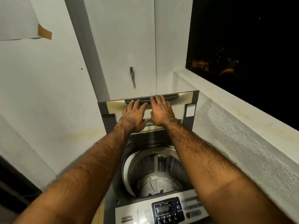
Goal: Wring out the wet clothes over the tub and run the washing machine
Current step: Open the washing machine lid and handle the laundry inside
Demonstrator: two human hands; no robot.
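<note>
A grey top-loading washing machine stands below me with its lid (191, 101) raised upright against the wall. My left hand (134, 115) and my right hand (161, 110) lie side by side on the lid, with the fingertips hooked over the dark handle (169, 95) along its top edge. The steel drum (140, 167) is open to view and I see no clothes in it. At the near edge is the control panel (168, 209) with a lit display. No tub is in sight.
A metal tap (131, 73) sticks out of the white wall above the lid. A rough white ledge (242, 126) runs along the right under a dark window opening. White wall closes in on the left, and a dark doorway edge (13, 183) is at the lower left.
</note>
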